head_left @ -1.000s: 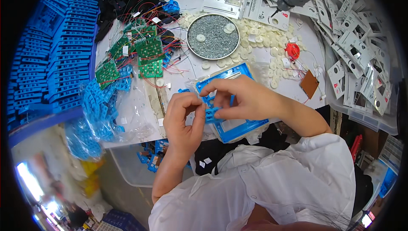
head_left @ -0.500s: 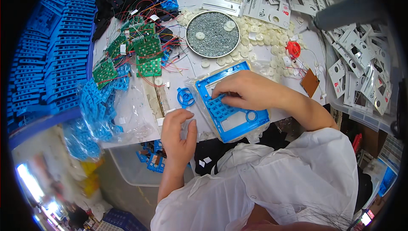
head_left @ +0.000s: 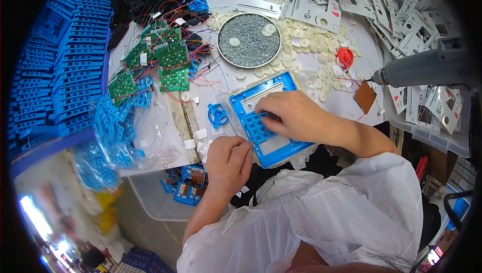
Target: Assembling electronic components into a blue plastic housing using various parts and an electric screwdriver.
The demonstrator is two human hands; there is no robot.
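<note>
A blue plastic housing (head_left: 281,160) lies tilted on the table before me, with clear plastic film under it. Set in its middle is a blue keypad (head_left: 255,128) with rows of square keys. My right hand (head_left: 296,117) rests over the housing, its bent fingers gripping at the keypad's upper right part; the fingertips are partly hidden. By the housing's lower left edge is my left hand (head_left: 227,165), thumb and fingers drawn together; whatever they may pinch is too small to make out. A blue ring-shaped part (head_left: 217,116) lies just left of the housing.
A round tray of screws (head_left: 249,64) stands beyond the housing among white discs (head_left: 301,42). Green circuit boards (head_left: 173,54) with wires lie left. An electric screwdriver (head_left: 427,70) hangs at right over a bin of white panels (head_left: 447,140). Blue parts (head_left: 83,47) are stacked far left.
My left hand has moved right to the housing's edge, and its fingers have come together. The right hand stays over the keypad. The screwdriver has swung lower on the right.
</note>
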